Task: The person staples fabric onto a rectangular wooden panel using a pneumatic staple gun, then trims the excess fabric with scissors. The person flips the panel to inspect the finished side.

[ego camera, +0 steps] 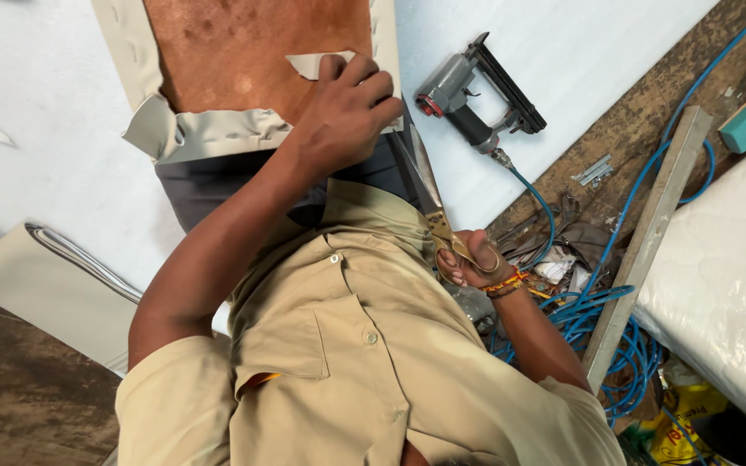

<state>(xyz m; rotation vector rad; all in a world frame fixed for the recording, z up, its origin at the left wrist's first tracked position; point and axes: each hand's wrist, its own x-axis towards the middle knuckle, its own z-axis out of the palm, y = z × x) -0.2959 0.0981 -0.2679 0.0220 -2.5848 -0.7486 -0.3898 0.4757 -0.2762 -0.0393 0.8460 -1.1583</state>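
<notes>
**A:** Where is everything, taking the brown board [243, 43] as the marker?

**B:** The board lies on the white-covered desk [45, 129]. A beige cloth [209, 134] wraps its edges and bunches in folds along the side nearest the person. The left hand [347, 108] rests on the board's near right corner, on top of a loose flap of that cloth.

**A:** Are its fingers gripping the flap?

**B:** They are bent, with the knuckles raised and the tips pressed down on the cloth. I cannot tell whether they pinch the flap or only pin it.

**A:** And the other hand?

**B:** The right hand [468, 259] is nearer the body, below and to the right of the board. Its fingers are closed through the brass handles of the scissors [420, 185], and the long blades point up towards the board's near right corner.

**A:** How would you expect the cloth to handle?

**B:** It looks soft and light but fairly thick, like a leatherette, since it folds in rounded creases rather than sharp ones. I'd say it goes slack if it isn't held taut. The free edge beside the corner seems the best place to hold it. The board looks stiff and should stay flat under a pressing hand.

**A:** What else is nearby?

**B:** A grey staple gun [477, 95] lies just right of the board. Its blue hose [597, 311] trails off into coils well to the right, beside a wooden batten [649, 233] and a white quilted pad [727, 267].
</notes>
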